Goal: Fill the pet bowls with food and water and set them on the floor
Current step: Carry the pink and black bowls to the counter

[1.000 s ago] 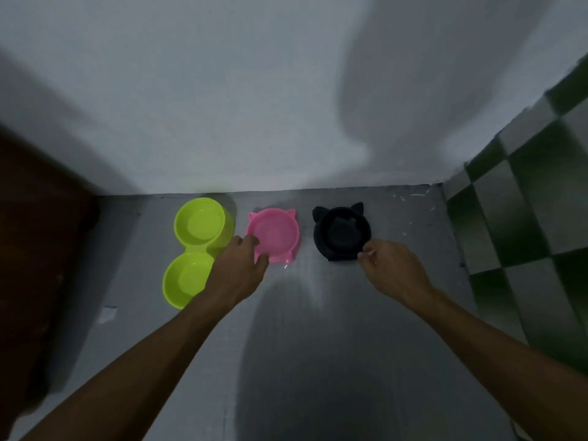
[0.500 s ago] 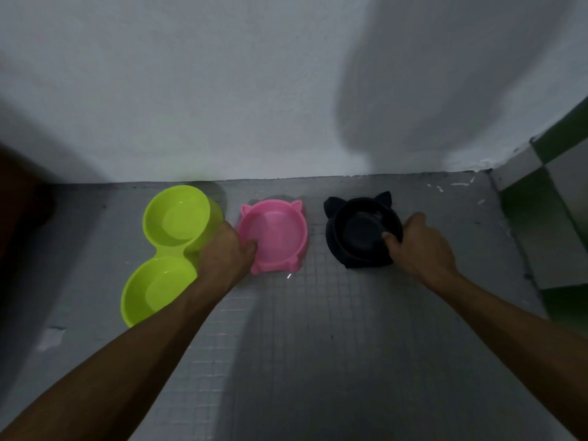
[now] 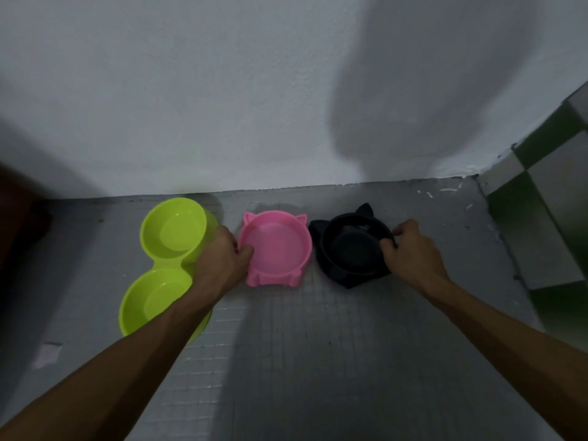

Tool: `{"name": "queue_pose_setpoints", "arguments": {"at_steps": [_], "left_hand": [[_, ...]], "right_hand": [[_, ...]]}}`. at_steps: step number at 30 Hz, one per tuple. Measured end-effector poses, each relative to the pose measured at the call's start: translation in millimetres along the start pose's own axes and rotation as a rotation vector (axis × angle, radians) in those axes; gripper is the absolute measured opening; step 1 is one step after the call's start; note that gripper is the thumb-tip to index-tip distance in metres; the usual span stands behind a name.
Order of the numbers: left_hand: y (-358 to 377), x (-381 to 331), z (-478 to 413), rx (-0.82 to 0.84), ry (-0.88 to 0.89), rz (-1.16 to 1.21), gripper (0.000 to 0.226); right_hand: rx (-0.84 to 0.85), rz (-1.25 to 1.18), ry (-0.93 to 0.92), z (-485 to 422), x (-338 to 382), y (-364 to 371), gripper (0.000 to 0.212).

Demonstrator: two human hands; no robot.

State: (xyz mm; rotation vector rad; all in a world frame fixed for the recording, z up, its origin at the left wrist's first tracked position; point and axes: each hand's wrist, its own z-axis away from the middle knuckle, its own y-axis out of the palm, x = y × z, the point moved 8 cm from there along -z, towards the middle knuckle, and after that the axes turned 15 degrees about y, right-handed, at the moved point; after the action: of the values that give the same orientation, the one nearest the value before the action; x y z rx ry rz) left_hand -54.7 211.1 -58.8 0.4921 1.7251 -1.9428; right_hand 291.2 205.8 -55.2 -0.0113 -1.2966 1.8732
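Note:
Three empty pet bowls stand in a row on the grey floor by the white wall. A lime-green double bowl [image 3: 165,259] is on the left. In the middle is a pink bowl [image 3: 276,246] with cat ears; my left hand [image 3: 221,259] grips its left rim, thumb inside. To the right sits a black cat-eared bowl [image 3: 348,246], and my right hand [image 3: 412,249] is closed on its right rim. The black bowl looks slightly tilted, and its inside is too dark to read.
The white wall [image 3: 286,106] runs directly behind the bowls. A green and white checkered tiled wall [image 3: 547,224] closes off the right side. A dark brown object [image 3: 19,224] stands at the far left. A small pale scrap [image 3: 47,353] lies on the floor at the left.
Both hands have closed onto the bowl rims: the left on the pink bowl, the right on the black one. The black bowl has turned and shifted slightly. The view has come closer.

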Motion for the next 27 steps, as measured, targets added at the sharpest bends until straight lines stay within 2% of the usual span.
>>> {"name": "queue_pose_setpoints", "arguments": {"at_steps": [3,7,12,16,27], "left_hand": [[-8,-4,10,-0.015,0.0,0.058,0.028],[-41,-16,28,-0.031,-0.04,0.222,0.05],[-111,-65,62,-0.086,-0.05,0.464,0.02],[-175,-109,95,-0.1,-0.052,0.569,0.029],[-370,-251,162,-0.157,-0.053,0.808,0.014]], "right_hand": [[0.029,-0.102,-0.012,12,3,-5,0.047],[0.05,-0.282,0.002,41,9,-32,0.043],[0.11,-0.54,0.073,95,14,-83,0.039],[0.163,-0.728,0.128,150,28,-138,0.03],[0.191,-0.975,0.149,307,103,-332,0.03]]}}
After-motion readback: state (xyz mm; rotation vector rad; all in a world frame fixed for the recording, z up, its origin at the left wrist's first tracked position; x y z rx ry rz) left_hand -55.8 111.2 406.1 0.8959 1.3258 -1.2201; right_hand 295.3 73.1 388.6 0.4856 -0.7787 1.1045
